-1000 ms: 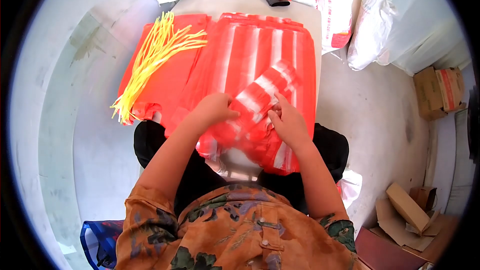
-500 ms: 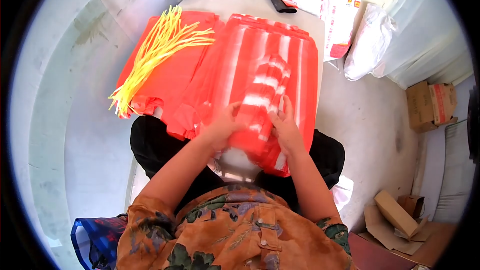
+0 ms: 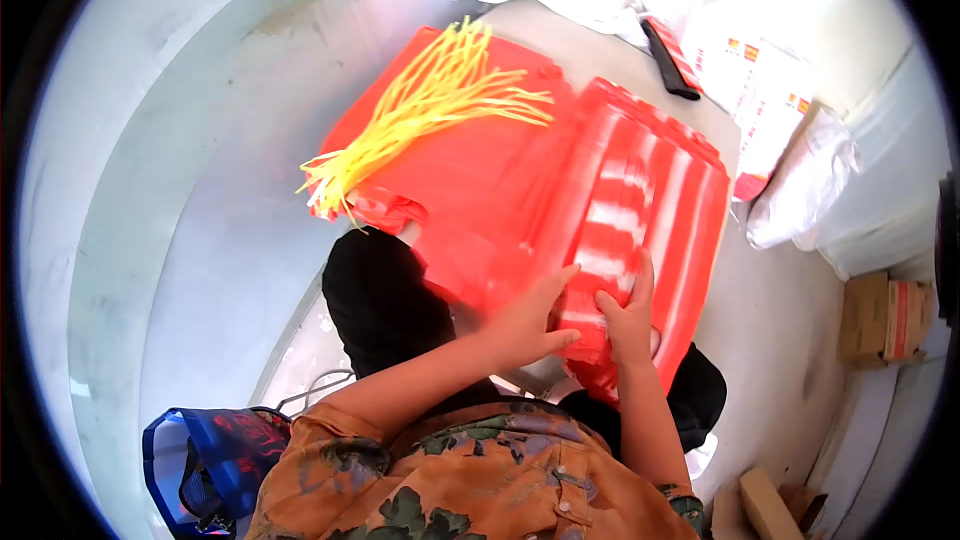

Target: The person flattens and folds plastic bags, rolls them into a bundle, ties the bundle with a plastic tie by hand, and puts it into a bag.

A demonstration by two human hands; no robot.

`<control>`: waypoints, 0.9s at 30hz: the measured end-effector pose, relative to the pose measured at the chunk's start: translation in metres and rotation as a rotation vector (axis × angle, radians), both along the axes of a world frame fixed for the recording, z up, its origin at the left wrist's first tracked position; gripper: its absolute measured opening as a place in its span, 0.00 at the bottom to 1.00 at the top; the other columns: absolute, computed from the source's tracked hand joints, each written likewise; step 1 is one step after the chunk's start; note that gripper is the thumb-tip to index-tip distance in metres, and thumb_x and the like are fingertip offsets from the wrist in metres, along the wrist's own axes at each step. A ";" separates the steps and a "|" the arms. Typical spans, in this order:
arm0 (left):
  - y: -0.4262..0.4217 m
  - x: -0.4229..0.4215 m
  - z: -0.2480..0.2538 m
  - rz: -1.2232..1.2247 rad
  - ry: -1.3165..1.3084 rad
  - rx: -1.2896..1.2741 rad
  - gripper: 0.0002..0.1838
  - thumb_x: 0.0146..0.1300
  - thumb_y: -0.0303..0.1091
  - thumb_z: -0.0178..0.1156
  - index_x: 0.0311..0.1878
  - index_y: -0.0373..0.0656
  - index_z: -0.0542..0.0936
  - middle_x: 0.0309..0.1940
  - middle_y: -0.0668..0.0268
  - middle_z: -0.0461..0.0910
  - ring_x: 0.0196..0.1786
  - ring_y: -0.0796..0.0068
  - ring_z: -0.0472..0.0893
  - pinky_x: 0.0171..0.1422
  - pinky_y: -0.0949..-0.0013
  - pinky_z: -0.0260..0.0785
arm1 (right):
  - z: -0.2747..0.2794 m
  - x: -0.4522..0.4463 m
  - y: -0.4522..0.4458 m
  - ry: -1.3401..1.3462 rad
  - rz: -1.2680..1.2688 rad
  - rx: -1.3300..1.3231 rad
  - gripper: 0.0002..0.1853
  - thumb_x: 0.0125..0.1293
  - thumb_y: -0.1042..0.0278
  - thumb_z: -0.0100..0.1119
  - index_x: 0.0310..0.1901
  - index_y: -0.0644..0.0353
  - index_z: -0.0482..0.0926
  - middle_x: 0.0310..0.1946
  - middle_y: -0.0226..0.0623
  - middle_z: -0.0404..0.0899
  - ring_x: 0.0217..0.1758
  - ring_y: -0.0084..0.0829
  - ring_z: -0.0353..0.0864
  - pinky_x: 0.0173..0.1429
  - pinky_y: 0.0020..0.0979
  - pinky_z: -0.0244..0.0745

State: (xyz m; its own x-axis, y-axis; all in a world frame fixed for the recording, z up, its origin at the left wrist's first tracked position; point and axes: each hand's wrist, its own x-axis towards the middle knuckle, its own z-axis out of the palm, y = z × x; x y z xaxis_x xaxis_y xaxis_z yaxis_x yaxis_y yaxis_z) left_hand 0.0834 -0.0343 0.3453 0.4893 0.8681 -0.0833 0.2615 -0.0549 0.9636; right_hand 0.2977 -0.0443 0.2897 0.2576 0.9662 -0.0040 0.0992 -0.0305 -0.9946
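A folded bundle of red plastic bags (image 3: 612, 225), shiny with whitish bands across it, lies lengthwise on a stack of flat red plastic bags (image 3: 690, 205). My right hand (image 3: 632, 320) grips the near right part of this bundle, thumb on top and fingers along its right edge. At the bundle's near left side is my left hand (image 3: 535, 325), thumb and fingers spread apart against its edge. Further left, a bunch of yellow strips (image 3: 415, 120) rests across another red plastic pile (image 3: 470, 175).
White printed sacks (image 3: 765, 90) and a black-and-red roll (image 3: 672, 60) lie beyond the pale tabletop (image 3: 560, 40). Cardboard boxes (image 3: 880, 320) stand at right. A blue bag (image 3: 215, 470) is at lower left, by the black-clad knee (image 3: 385, 290).
The view has turned, so the piles appear further right and lower. My left hand's fingers have spread at the bundle's side, while my right hand stays on it.
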 end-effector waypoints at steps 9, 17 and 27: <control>0.121 -0.142 -0.054 0.716 0.695 0.866 0.35 0.62 0.35 0.71 0.71 0.38 0.74 0.60 0.49 0.80 0.66 0.44 0.75 0.76 0.47 0.65 | 0.001 -0.009 0.006 -0.001 -0.019 -0.142 0.50 0.59 0.85 0.60 0.84 0.56 0.53 0.79 0.45 0.60 0.77 0.39 0.67 0.76 0.35 0.71; 0.196 -0.256 -0.078 0.942 0.882 0.686 0.21 0.62 0.36 0.70 0.59 0.43 0.85 0.54 0.56 0.85 0.62 0.49 0.79 0.73 0.51 0.68 | -0.013 -0.006 0.005 -0.012 -0.055 -0.128 0.49 0.59 0.80 0.62 0.83 0.58 0.55 0.80 0.47 0.59 0.79 0.41 0.63 0.81 0.38 0.63; 0.184 -0.203 -0.057 0.765 0.854 0.728 0.06 0.59 0.35 0.69 0.36 0.44 0.90 0.43 0.61 0.84 0.55 0.53 0.80 0.63 0.54 0.72 | -0.021 -0.004 0.004 0.019 -0.031 -0.083 0.49 0.60 0.80 0.62 0.84 0.62 0.53 0.81 0.46 0.58 0.80 0.39 0.63 0.81 0.37 0.62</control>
